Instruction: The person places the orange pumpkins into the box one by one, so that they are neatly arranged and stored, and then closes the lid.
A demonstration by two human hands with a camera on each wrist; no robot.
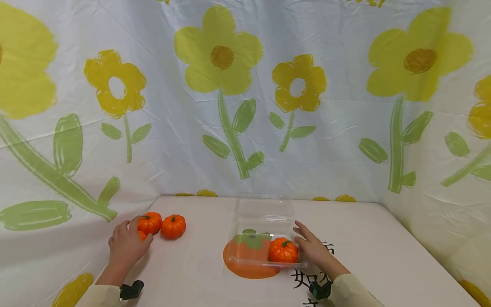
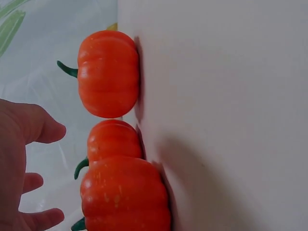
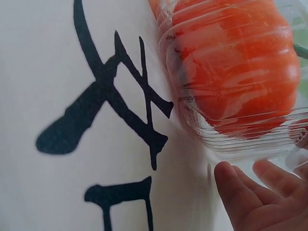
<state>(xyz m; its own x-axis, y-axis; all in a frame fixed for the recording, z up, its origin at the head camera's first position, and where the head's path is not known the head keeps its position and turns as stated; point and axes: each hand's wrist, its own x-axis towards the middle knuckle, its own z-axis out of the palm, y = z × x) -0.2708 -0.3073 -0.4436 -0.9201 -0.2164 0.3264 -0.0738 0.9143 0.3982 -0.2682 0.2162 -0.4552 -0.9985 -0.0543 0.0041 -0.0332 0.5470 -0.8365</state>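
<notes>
My left hand (image 1: pixel 128 245) hovers over a group of three small orange pumpkins at the left of the table. One pumpkin (image 1: pixel 173 226) sits apart on the right, another pumpkin (image 1: pixel 150 222) is behind the fingers, and the nearest pumpkin (image 1: pixel 142 235) is mostly hidden. In the left wrist view, a gap separates the thumb and fingers from the pumpkins (image 2: pixel 125 192). A clear plastic clamshell box (image 1: pixel 264 209) stands with its lid raised, one pumpkin (image 1: pixel 283 250) in its right side. Beside the box's right wall is my right hand (image 1: pixel 314 249), fingers extended; whether they touch it I cannot tell.
The white table cover (image 1: pixel 199 273) bears a printed orange shape (image 1: pixel 249 273) under the box and black characters (image 1: pixel 301 279) near the right hand. A flower-patterned curtain (image 1: pixel 165 140) encloses the back and sides.
</notes>
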